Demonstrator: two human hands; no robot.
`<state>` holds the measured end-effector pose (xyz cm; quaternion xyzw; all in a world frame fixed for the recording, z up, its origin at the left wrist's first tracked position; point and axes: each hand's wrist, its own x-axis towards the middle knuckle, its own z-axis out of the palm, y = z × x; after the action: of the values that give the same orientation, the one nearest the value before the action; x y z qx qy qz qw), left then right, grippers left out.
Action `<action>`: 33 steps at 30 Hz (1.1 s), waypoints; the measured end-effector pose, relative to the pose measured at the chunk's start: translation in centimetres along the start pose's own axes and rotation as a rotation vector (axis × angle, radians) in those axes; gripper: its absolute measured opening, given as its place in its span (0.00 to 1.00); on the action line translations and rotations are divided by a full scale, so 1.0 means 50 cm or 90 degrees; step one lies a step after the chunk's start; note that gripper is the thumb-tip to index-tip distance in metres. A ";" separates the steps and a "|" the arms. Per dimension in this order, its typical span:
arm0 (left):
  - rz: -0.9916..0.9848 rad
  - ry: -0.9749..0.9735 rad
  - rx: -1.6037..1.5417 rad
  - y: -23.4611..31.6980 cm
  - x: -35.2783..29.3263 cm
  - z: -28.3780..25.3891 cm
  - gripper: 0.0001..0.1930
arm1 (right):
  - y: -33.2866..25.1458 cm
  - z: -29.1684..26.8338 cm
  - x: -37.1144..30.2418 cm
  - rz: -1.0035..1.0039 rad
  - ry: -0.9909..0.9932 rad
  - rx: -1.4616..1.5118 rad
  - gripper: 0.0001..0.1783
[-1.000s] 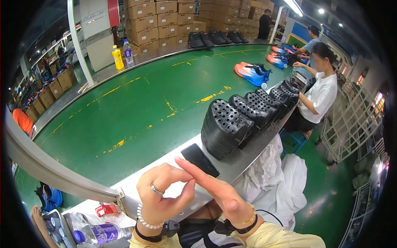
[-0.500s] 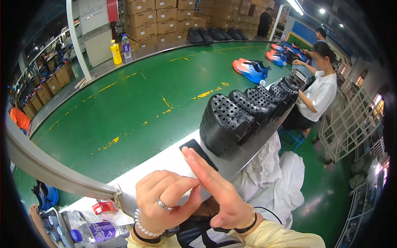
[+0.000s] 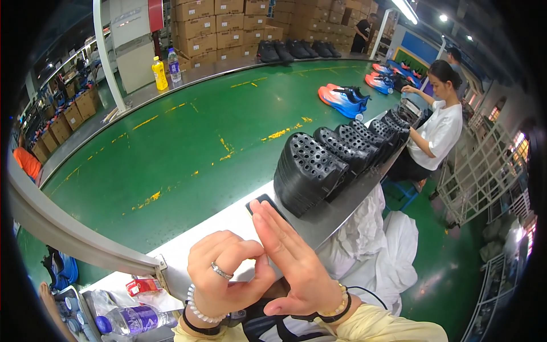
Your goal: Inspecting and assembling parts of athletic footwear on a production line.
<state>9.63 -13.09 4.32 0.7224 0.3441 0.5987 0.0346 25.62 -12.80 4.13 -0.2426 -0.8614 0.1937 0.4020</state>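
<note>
right hand turned, thumb extended, phone more covered

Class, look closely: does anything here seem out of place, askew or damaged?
The purple-capped bottle at lower left lies on its side, though the yellow bottle stands upright. The yellow lines look patchy, as if worn.

My sleeves are pale yellow, my ring silvery, the phone black; toward the worktop's far end, hole-dotted black stacks.
</note>
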 end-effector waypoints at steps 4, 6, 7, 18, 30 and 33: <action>-0.041 0.006 -0.055 -0.005 -0.006 0.001 0.11 | 0.000 0.006 0.002 -0.003 0.023 0.057 0.58; -0.091 -0.007 -0.148 -0.006 -0.004 0.001 0.10 | 0.001 0.009 0.002 -0.002 0.028 0.077 0.59; -0.092 -0.007 -0.148 -0.007 -0.004 0.001 0.10 | 0.001 0.009 0.003 0.000 0.026 0.098 0.59; -0.286 -0.026 -0.462 -0.006 -0.011 -0.003 0.06 | 0.005 0.019 -0.002 0.052 -0.016 0.340 0.63; -0.337 -0.042 -0.536 0.002 -0.010 -0.012 0.05 | -0.010 0.009 -0.006 0.166 -0.051 0.503 0.72; -0.309 -0.028 -0.514 0.003 -0.013 -0.009 0.06 | -0.016 0.006 -0.007 0.184 -0.053 0.527 0.73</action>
<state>9.26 -13.73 3.99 0.5623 0.2420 0.6438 0.4590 25.37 -13.70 4.16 -0.1710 -0.6836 0.5866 0.3992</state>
